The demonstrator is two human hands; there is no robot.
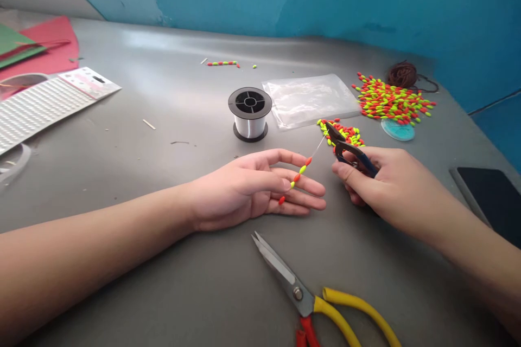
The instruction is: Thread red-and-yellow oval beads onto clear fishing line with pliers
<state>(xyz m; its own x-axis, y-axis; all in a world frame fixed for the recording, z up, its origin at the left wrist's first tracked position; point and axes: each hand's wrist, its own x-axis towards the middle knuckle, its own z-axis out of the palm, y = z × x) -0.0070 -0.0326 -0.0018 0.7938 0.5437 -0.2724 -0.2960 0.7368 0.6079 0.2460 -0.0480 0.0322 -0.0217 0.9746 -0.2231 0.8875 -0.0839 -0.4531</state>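
Note:
Palm up over the table, my left hand (260, 187) has its thumb pressed on a short string of red and yellow-green beads (302, 169) lying across the fingers. From the top bead a thin clear line (319, 145) runs up to the jaws of dark pliers (345, 150). My right hand (376, 176) is wrapped round the handles of those pliers. Behind the plier jaws lies a small heap of loose beads (353, 134), partly hidden by the tool. Below my left hand, scissors (296, 293) with yellow and red handles rest on the table.
A spool of clear line (249, 114) stands beyond my left hand, next to a clear plastic bag (311, 98). At the right are a larger bead heap (391, 98), brown yarn (402, 74), a teal disc (398, 130) and a phone (490, 195). A white sheet (52, 100) lies left.

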